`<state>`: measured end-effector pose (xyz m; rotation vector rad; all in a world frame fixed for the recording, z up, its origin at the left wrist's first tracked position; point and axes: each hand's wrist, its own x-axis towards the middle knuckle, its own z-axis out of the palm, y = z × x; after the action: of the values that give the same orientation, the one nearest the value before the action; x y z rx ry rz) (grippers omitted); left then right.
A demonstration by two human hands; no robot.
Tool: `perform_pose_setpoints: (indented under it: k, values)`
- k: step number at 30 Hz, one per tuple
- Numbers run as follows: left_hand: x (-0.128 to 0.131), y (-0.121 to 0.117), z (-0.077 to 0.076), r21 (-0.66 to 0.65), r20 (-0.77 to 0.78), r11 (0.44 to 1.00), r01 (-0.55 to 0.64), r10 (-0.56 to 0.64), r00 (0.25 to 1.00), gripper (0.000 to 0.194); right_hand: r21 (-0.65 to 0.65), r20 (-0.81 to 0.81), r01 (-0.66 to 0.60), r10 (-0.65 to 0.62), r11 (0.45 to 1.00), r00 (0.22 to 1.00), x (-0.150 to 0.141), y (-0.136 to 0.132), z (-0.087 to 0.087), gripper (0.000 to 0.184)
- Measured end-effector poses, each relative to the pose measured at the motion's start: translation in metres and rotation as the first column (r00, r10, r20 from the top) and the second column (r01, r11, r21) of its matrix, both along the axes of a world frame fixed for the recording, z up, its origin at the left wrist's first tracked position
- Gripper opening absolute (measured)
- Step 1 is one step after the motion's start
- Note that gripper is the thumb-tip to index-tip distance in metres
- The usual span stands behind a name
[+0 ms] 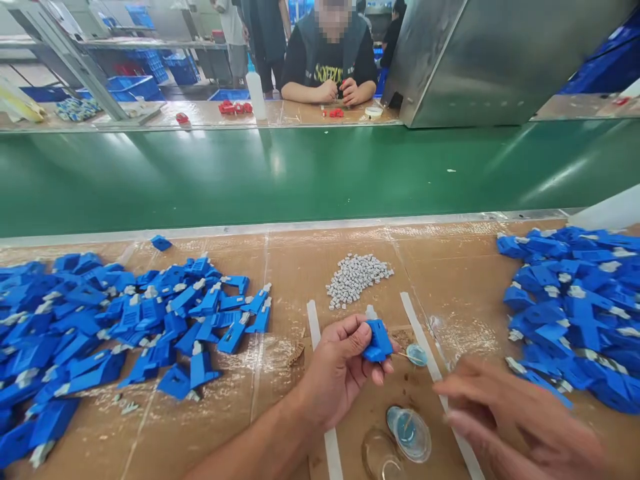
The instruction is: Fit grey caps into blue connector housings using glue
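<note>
My left hand [345, 363] is closed around a blue plastic part [378, 341] with a grey tip pointing up, near the middle of the bench. To the right, my right hand [520, 417] is blurred by motion; its thumb and forefinger look apart, with nothing visible between them. Just beyond the held part lies a heap of small grey pieces [357, 277]. A small round lid with blue-tinted contents [416, 355] is beside my left fingertips, a thin stick reaching onto it. Closer to me stands a clear cup [410, 433] with bluish contents and a stick.
Blue parts with grey tips form a large pile on the left [110, 320] and another on the right [585, 313]. Pale tape strips [333, 453] run along the cardboard. Beyond is a green conveyor belt [300, 173]; a person [330, 60] across it handles red parts near a white bottle [255, 93].
</note>
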<state>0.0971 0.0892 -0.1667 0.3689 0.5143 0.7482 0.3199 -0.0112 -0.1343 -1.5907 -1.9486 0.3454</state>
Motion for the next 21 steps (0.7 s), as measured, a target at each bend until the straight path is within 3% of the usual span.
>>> perform_pose_setpoints:
  k: [3, 5, 9, 14, 21]
  values:
    - [0.001, -0.001, -0.003, 0.01, 0.014, 1.0, -0.013, 0.013, 1.0, 0.037, -0.079, 0.022, -0.04, 0.042, 0.996, 0.999, 0.006, 0.044, 0.005, 0.02]
    - [0.002, 0.0, -0.008, 0.015, 0.023, 1.0, -0.003, 0.002, 1.0, 0.038, -0.064, 0.062, -0.082, 0.086, 0.995, 0.994, 0.008, 0.08, 0.004, 0.021]
    - [0.005, 0.001, -0.024, 0.021, 0.075, 0.998, 0.052, -0.053, 0.996, 0.045, -0.001, 0.184, -0.164, 0.161, 0.986, 0.97, 0.01, 0.134, -0.013, 0.028]
    - [0.002, 0.003, -0.036, -0.001, 0.087, 0.994, 0.113, -0.113, 0.99, 0.046, -0.01, 0.213, -0.196, 0.194, 0.981, 0.958, 0.013, 0.152, -0.029, 0.033]
    - [-0.001, 0.006, -0.039, -0.002, -0.007, 0.994, 0.112, -0.112, 0.994, 0.055, -0.072, 0.267, -0.194, 0.207, 0.978, 0.941, 0.012, 0.158, -0.021, 0.034]
